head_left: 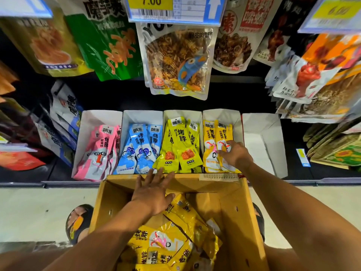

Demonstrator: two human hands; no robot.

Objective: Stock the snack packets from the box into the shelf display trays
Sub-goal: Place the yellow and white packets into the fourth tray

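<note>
- Right hand [235,154] pinches the tray packets [224,133] in the fourth tray [220,114], at the shelf [332,181] front edge.
- Left hand [152,190] is flat with fingers straight, holding nothing, over the box [234,212] far rim.
- Box packets [166,241] look light, floppy and slick; I'd pinch them at the top seal.

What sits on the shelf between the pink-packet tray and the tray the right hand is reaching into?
Two trays, in the head view: blue packets, then lime-yellow packets, before the orange-yellow packets at the right hand.
</note>
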